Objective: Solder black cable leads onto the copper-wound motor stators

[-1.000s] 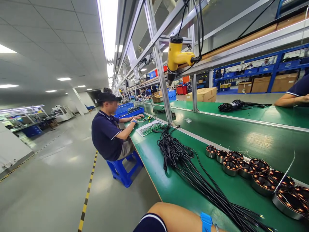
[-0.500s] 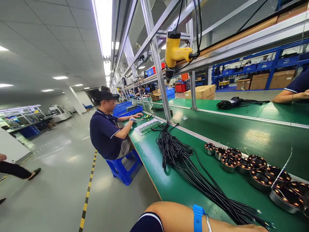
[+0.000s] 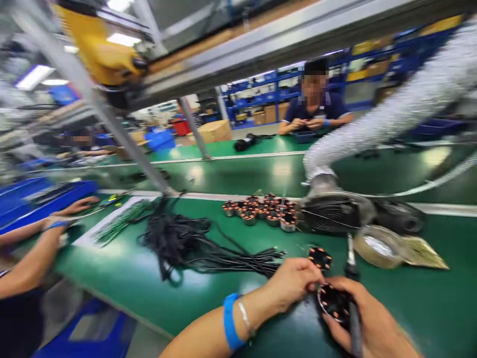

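My right hand (image 3: pixel 368 311) is wrapped round a motor stator (image 3: pixel 333 303), a metal ring with copper windings inside. A soldering iron (image 3: pixel 354 293) with a black handle and metal front end points away from me, crossing the right side of the stator at this hand; blur hides how it is gripped. At the stator's upper left rim, my left hand (image 3: pixel 298 283) is closed in a pinch; whatever is between its fingertips is too small to make out. Another stator (image 3: pixel 319 258) stands on the bench just beyond my fingers. A bundle of black cables (image 3: pixel 238 258) ends beside my left hand.
Several stators (image 3: pixel 261 206) stand grouped toward the back of the green bench (image 3: pixel 208 293). A silver duct (image 3: pixel 365 129) comes down to a black fume hood (image 3: pixel 330 214); a tape roll (image 3: pixel 380 246) lies nearby. A heat gun (image 3: pixel 100 49) hangs upper left. Co-workers (image 3: pixel 315 107) sit opposite and at left.
The view has swung right and down to the bench. Both my hands now show at a stator; earlier only my left forearm showed. The cables and grouped stators appear farther left.
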The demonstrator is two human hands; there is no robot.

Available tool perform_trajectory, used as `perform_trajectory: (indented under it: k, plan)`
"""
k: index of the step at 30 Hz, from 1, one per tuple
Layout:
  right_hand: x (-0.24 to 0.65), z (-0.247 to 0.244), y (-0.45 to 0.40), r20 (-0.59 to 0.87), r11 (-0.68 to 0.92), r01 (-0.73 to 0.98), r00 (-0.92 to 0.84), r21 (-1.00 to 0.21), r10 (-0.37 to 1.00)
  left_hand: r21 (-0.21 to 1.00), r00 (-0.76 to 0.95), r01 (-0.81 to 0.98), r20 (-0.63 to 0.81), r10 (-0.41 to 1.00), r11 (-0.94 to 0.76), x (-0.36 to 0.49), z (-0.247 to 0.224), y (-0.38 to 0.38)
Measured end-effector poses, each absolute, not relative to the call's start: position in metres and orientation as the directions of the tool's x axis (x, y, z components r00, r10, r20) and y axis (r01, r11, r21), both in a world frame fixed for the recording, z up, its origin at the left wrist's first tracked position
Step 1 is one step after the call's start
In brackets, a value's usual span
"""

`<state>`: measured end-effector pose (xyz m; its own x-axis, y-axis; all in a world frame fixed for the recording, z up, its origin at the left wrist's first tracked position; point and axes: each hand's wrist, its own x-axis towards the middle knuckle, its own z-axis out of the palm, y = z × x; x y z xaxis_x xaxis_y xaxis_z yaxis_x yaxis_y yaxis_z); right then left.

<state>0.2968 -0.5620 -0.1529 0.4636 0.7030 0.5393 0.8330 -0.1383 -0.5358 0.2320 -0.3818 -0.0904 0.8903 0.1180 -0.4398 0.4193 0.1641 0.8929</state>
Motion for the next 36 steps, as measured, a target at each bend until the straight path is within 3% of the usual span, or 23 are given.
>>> perform_trajectory:
  k: [2,5,8,11,17,27,29,32,36]
  plan:
    - [0.296,-0.143,-0.564,0.529,-0.162,0.830,0.476,-0.533,0.702,0.930,0.925,0.366,-0.366,0.105,0.014,0.225,-0.086,-0.374]
    - [0.299,-0.135,-0.564,0.516,-0.192,0.821,0.500,-0.537,0.695,0.888,0.960,0.279,-0.267,0.084,-0.365,0.215,-0.085,-0.364]
    - [0.299,-0.135,-0.565,0.505,-0.190,0.815,0.502,-0.547,0.702,0.832,0.974,0.215,-0.224,0.046,-0.511,0.210,-0.079,-0.362]
    - [0.298,-0.136,-0.565,0.500,-0.173,0.811,0.496,-0.559,0.710,0.855,0.969,0.239,-0.244,0.049,-0.459,0.215,-0.076,-0.363]
    - [0.300,-0.131,-0.564,0.490,-0.155,0.804,0.489,-0.574,0.721,0.863,0.875,0.475,-0.484,-0.013,-0.174,0.232,-0.084,-0.358]
    - [0.297,-0.126,-0.562,0.463,-0.158,0.780,0.507,-0.605,0.727,0.906,0.905,0.423,-0.423,-0.040,-0.020,0.234,-0.076,-0.376]
    - [0.298,-0.126,-0.562,0.461,-0.158,0.777,0.509,-0.609,0.727,0.917,0.917,0.397,-0.398,-0.026,-0.040,0.232,-0.077,-0.376]
    - [0.299,-0.127,-0.563,0.466,-0.152,0.778,0.507,-0.609,0.726,0.923,0.943,0.318,-0.332,-0.030,-0.217,0.223,-0.075,-0.367]
    - [0.300,-0.128,-0.564,0.472,-0.147,0.781,0.503,-0.608,0.724,0.854,0.901,0.348,-0.419,-0.115,-0.388,0.208,-0.068,-0.356]
